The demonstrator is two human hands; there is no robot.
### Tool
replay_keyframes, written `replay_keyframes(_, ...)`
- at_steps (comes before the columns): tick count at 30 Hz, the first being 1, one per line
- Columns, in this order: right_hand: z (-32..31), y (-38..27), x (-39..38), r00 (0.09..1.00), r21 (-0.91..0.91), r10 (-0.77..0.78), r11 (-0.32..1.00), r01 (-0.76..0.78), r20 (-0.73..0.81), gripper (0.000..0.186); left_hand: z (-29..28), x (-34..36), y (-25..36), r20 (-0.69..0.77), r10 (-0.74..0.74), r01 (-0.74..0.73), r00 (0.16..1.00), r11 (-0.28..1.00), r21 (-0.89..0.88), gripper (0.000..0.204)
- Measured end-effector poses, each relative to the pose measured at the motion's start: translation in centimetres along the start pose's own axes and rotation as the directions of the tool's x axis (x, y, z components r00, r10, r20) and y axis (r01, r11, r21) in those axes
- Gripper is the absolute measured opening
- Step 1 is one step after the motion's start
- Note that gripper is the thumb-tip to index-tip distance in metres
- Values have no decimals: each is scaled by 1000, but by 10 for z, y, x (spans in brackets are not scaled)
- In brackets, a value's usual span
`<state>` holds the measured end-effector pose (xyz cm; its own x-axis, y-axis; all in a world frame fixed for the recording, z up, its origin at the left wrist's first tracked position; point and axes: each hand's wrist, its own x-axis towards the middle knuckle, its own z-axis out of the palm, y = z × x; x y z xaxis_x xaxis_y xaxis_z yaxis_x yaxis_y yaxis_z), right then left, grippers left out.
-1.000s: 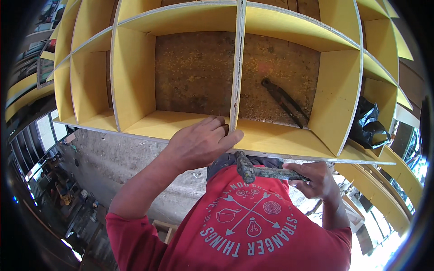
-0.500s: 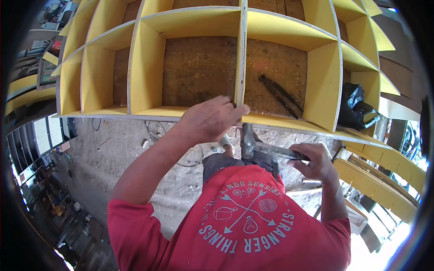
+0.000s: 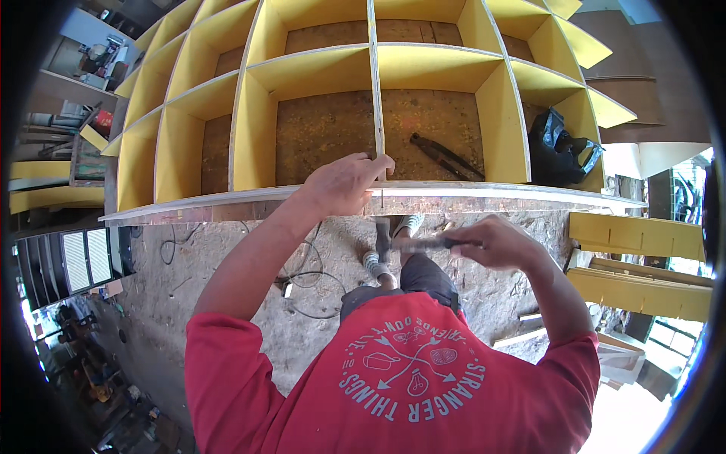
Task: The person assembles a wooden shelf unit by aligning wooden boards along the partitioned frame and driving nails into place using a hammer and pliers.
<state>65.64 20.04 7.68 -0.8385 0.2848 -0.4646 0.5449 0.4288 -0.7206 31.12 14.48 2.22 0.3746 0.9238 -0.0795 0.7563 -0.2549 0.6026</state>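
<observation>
My left hand (image 3: 346, 183) is closed over the near edge of a yellow plywood grid, its fingers gripping the near end of an upright divider (image 3: 376, 98). Close by that hand, a thin nail (image 3: 382, 200) stands out from the front strip (image 3: 454, 198). A hammer (image 3: 423, 244) is in my right hand (image 3: 495, 242), gripped by its handle. Its metal head hangs just short of the strip, below the nail and apart from it, slightly blurred. Inside the compartment right of the divider lie dark pincers (image 3: 446, 157).
A black plastic bag (image 3: 561, 147) sits in a right-hand compartment. Yellow slotted boards (image 3: 639, 234) are stacked at the right. Under the grid's edge, a cable (image 3: 321, 261) loops over the rough floor near my feet. Workshop clutter (image 3: 98, 378) fills the lower left.
The view has shifted, bringing the front strip and the nail into sight. The hammer head has drawn back from the edge toward my body. My left hand keeps its hold at the divider.
</observation>
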Motion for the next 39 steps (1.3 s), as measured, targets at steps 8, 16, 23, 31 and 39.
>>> replay_keyframes(8, 0, 7, -5, 999, -44, -32, 999, 30, -41, 33, 2, -2, 1, 10, -22, 22, 1000, 1000, -5, 53)
replay_keyframes(16, -15, -2, 1, 988, 19, -38, 999, 36, 150, 35, 1, -1, 1, -31, 49, -49, 998, 999, 3, 50)
replay_keyframes(23, 2, -10, 5, 976, -155, -9, 987, 44, 219, 36, 4, -1, -3, -31, 24, -23, 999, 1000, 21, 51)
replay_keyframes(31, 7, 4, 1, 980, -87, -83, 991, 100, 181, 35, 0, 0, 3, -17, -3, 4, 1000, 999, 35, 51)
replay_keyframes(39, 17, -2, -1, 995, -68, -49, 996, 56, 90, 34, -1, 0, 4, -17, 25, -25, 1000, 999, 27, 49)
